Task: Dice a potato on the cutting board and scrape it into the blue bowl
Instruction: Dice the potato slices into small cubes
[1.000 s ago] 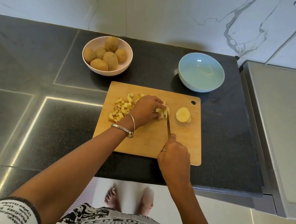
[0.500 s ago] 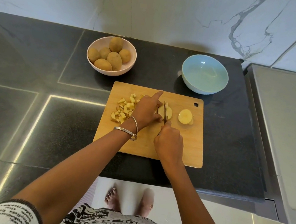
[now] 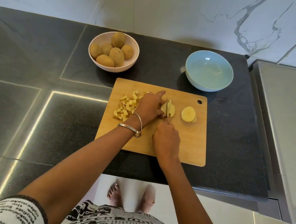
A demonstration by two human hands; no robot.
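While the right hand (image 3: 167,140) grips the knife (image 3: 166,108) and the left hand (image 3: 149,107) pins the potato slices (image 3: 170,110) at mid-frame on the cutting board (image 3: 195,138), curled fingertips beside the blade risk a nick; the blue bowl (image 3: 208,74) waits, upper right.

Pink bowl (image 3: 93,58) of whole potatoes (image 3: 116,54), dark countertop (image 3: 17,110)
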